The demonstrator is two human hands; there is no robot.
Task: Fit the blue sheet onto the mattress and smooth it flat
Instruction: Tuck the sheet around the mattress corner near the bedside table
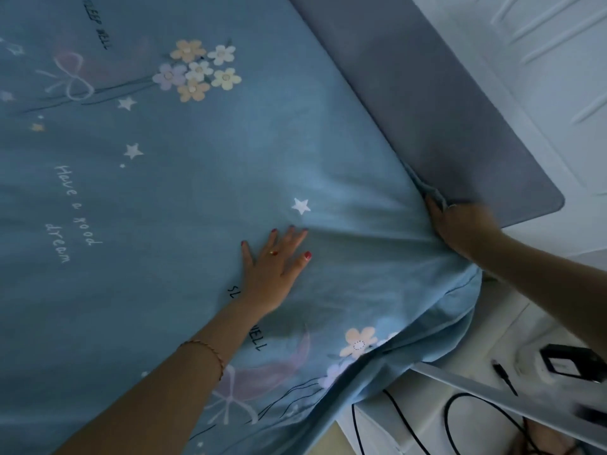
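**Tucking the sheet edge at the headboard side**

The blue sheet (203, 198) lies spread over most of the mattress, printed with flowers, stars and script. Its edge runs along the grey padded panel (427, 103), which I take to be a headboard or bed side. The mattress itself is hidden under the cloth.

The left hand (272, 261) rests flat on the sheet, well out from the grey panel, its grip released and fingers spread, pinning the fabric. The right hand (460, 224) is right at the panel's lower end, its grip clenched on a bunched fold of sheet edge that it presses into the seam against the panel. Creases fan from that fold toward the left hand.

To do this step well, I judge the left palm should hold steady while the right pushes the edge down deep, then both sweep outward to clear the creases. The corner below the panel's end hangs loose and unfitted, so it needs pulling under next.

No containers show. Beside the bed, past the panel's end, a white bedside desk (492, 435) carries a black cable (460, 418) and a small dark device (571, 359).
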